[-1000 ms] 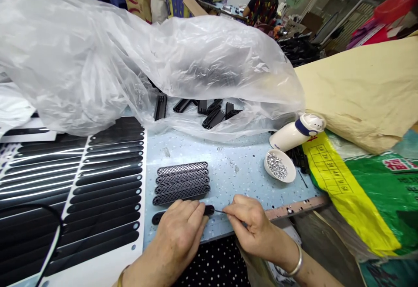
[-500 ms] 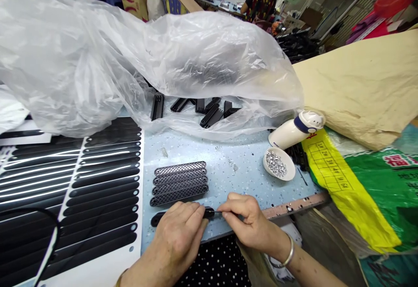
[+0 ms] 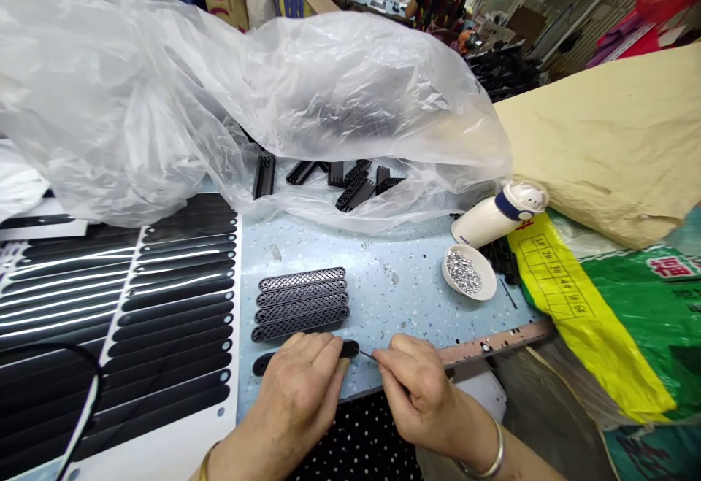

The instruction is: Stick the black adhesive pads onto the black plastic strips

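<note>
Right hand [image 3: 419, 386] has drawn its thin pick [image 3: 368, 354] slightly back from the strip [image 3: 350, 349]. Left hand [image 3: 301, 382] presses that strip flat. Step in hand looks like working the strip's end; next needs steady tip placement.

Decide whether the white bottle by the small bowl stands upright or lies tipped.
Tipped. The white bottle lies on its side, cap end towards the right, beside the small bowl.
</note>
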A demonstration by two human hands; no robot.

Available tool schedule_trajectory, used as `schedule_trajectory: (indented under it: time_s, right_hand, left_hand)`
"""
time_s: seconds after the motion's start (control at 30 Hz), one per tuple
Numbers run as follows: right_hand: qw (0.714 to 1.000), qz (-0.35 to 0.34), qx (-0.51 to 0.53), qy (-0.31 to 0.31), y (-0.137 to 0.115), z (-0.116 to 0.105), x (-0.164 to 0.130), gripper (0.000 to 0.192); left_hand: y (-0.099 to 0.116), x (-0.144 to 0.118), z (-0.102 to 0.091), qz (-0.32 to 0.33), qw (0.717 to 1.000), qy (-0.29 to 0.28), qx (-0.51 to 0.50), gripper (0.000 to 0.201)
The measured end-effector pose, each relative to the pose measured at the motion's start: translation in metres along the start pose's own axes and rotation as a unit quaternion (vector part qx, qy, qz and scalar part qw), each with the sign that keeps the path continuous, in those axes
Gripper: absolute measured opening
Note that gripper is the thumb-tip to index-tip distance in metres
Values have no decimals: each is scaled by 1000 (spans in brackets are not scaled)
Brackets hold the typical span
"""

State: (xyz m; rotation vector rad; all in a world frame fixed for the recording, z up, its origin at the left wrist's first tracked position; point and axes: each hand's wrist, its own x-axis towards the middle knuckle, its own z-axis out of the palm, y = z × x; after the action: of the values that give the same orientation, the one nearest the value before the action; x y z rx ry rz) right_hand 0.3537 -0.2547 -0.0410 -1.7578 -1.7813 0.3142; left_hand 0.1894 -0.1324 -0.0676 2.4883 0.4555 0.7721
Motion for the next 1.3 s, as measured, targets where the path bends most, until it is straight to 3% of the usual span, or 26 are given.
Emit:
schedule_trajectory:
  time_s: [0.17,0.53,0.87,1.13,1.3]
  right_hand:
    - [999,-24,-48,-3,-2,5,-7,25]
    - [999,-22,-36,12,2,12,-10,25]
    - [1000,17,-9,17,-1,20,-12,23]
    - [980,155,123,31,-6,31,-9,20]
    - [914,283,292,8,-11,39,-7,20]
  left_hand:
    - [0,-1,1,-2,1000,-1,1,17]
    - [0,-1,0,1,1000,3,-2,18]
    - [-1,-2,4,9,1000,17,-3,16]
    - [-2,-2,5,15,999,36,0,13]
    - [-3,0,5,22,999,42,9,14]
